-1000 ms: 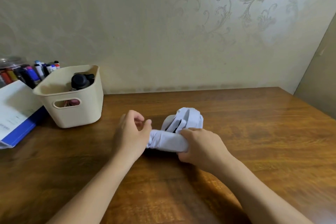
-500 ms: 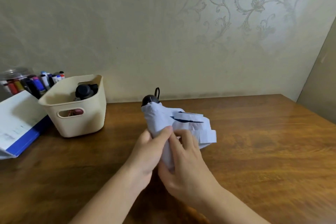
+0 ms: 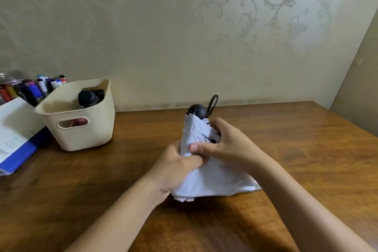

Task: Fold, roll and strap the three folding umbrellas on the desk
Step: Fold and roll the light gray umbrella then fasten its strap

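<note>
Umbrella [image 3: 204, 172], white, with its black knob handle [image 3: 198, 111] pointing away from you and the wrist loop [image 3: 212, 104] standing just behind the knob. You hold it over the worktop [image 3: 286, 149], to the right of the cream basket [image 3: 81, 120]. Your left hand [image 3: 176, 168] is closed around the canopy cloth at mid-length, pinching the pleats together so they cannot spring apart. Your right hand [image 3: 223, 143] is wrapped over the upper part just below the knob, thumb pressed across the fabric, apparently to gather the folds for rolling. The loose hem fans out toward you, so rolling seems unfinished and the strap is not yet fastened. Inside the basket stands another dark handle [image 3: 88, 97], probably an umbrella already stowed.
</note>
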